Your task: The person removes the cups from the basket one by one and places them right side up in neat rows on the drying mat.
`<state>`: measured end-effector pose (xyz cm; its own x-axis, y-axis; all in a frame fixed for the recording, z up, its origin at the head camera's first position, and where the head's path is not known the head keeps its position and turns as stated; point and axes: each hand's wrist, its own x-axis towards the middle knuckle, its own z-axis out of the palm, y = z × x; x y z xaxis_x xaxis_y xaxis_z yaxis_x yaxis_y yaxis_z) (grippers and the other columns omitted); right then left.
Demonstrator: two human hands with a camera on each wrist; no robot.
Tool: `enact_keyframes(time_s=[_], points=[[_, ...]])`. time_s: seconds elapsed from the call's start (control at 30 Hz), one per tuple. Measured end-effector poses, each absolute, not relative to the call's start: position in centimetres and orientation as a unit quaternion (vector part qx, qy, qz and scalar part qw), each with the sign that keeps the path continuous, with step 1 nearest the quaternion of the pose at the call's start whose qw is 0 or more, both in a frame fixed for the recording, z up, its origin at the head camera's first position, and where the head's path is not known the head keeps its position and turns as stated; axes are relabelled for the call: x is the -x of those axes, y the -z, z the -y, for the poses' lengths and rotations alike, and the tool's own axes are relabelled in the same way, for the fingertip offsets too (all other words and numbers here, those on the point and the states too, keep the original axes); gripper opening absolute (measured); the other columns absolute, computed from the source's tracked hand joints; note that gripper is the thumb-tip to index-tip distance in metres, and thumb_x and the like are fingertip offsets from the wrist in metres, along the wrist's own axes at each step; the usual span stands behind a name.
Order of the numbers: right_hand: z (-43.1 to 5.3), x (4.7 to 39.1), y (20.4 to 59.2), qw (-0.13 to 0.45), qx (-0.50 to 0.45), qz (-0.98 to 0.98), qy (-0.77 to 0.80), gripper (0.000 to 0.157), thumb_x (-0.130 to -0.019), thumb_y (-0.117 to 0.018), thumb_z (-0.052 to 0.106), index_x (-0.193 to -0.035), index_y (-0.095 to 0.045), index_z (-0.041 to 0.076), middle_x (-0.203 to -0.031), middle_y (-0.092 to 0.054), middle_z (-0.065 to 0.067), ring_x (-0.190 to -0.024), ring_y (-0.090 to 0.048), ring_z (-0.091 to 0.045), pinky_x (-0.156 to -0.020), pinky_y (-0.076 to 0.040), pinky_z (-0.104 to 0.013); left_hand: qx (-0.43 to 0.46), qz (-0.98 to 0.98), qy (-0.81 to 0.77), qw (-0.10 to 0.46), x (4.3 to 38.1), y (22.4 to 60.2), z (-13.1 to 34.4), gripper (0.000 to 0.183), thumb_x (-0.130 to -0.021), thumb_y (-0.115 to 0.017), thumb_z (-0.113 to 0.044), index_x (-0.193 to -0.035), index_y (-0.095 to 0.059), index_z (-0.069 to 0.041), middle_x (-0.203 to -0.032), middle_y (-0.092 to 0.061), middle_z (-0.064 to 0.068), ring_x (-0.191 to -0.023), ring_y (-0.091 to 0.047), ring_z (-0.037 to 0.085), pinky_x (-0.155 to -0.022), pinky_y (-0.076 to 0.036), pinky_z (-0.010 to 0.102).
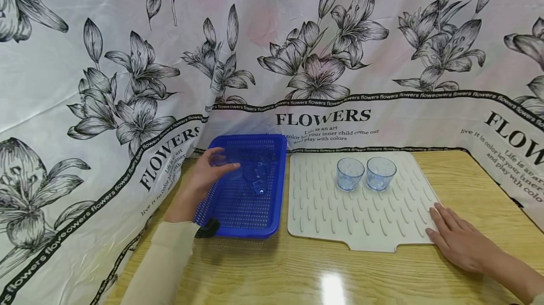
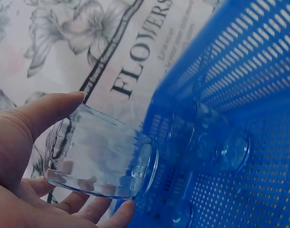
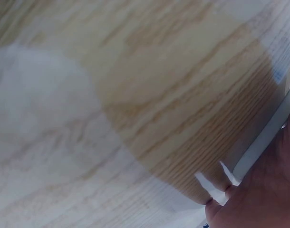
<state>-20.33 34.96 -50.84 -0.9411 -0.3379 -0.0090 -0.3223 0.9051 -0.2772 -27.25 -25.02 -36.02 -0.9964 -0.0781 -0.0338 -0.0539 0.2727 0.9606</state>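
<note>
My left hand (image 1: 203,175) grips a clear bluish drinking glass (image 2: 100,152) at the left side of the blue basket (image 1: 276,210). The thumb lies along one side of the glass and the fingers along the other; it is tipped on its side in the left wrist view. More glass (image 2: 233,149) shows inside the basket. On the white drying mat (image 1: 318,210), two blue-tinted glasses (image 1: 350,175) stand side by side. My right hand (image 1: 463,239) rests at the mat's right edge with its fingers extended, holding nothing.
Basket and mat sit beside each other on a wood-grain table (image 1: 297,272). Behind and to the left hangs a white flower-printed sheet (image 1: 238,59), close to the basket's back and left sides. A short tab projects from the mat's front edge.
</note>
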Motion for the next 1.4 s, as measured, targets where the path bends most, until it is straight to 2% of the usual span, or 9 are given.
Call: enact_keyframes(time_s=[0.17, 0.37, 0.87, 1.1, 1.4], points=[[-35.1, 20.4, 51.0, 0.036, 0.167, -0.976, 0.137, 0.066, -0.113, -0.034, 0.032, -0.153, -0.021, -0.019, -0.158, -0.016, -0.042, -0.147, -0.008, -0.06, -0.115, -0.011, -0.072, -0.023, 0.796, 0.604, 0.02, 26.7, 35.7, 23.9, 0.083, -0.087, -0.083, -0.016, -0.155, -0.036, -0.008, -0.151, -0.043, 0.019, -0.141, -0.042, 0.038, -0.114, -0.039, 0.051], [-35.2, 20.5, 51.1, 0.039, 0.165, -0.976, 0.137, 0.068, -0.113, -0.033, 0.035, -0.153, -0.021, -0.019, -0.159, -0.016, -0.042, -0.147, -0.008, -0.06, -0.113, -0.014, -0.073, -0.004, 0.796, 0.605, 0.006, 26.3, 35.2, 22.6, 0.082, -0.09, -0.08, -0.018, -0.157, -0.033, -0.011, -0.154, -0.04, 0.018, -0.144, -0.038, 0.038, -0.114, -0.036, 0.055], [-35.0, 20.4, 50.9, 0.038, 0.165, -0.976, 0.136, 0.067, -0.113, -0.034, 0.033, -0.153, -0.022, -0.019, -0.158, -0.016, -0.042, -0.147, -0.008, -0.06, -0.113, -0.015, -0.073, 0.013, 0.8, 0.6, -0.013, 26.6, 35.4, 19.2, 0.082, -0.087, -0.084, -0.023, -0.155, -0.039, -0.014, -0.15, -0.045, 0.015, -0.136, -0.046, 0.035, -0.109, -0.04, 0.06], [-34.9, 20.5, 50.9, 0.036, 0.164, -0.977, 0.134, 0.067, -0.113, -0.034, 0.033, -0.153, -0.021, -0.019, -0.158, -0.016, -0.042, -0.146, -0.009, -0.061, -0.109, -0.02, -0.074, 0.025, 0.801, 0.597, -0.023, 26.7, 35.3, 17.3, 0.08, -0.087, -0.084, -0.023, -0.154, -0.04, -0.016, -0.15, -0.047, 0.014, -0.132, -0.048, 0.033, -0.105, -0.044, 0.056], [-34.8, 20.5, 50.6, 0.036, 0.165, -0.977, 0.132, 0.067, -0.113, -0.034, 0.033, -0.153, -0.02, -0.019, -0.158, -0.015, -0.042, -0.147, -0.008, -0.06, -0.11, -0.019, -0.074, 0.039, 0.803, 0.593, -0.034, 27.1, 35.3, 14.2, 0.08, -0.087, -0.084, -0.022, -0.153, -0.041, -0.014, -0.148, -0.049, 0.014, -0.127, -0.052, 0.032, -0.097, -0.05, 0.049]])
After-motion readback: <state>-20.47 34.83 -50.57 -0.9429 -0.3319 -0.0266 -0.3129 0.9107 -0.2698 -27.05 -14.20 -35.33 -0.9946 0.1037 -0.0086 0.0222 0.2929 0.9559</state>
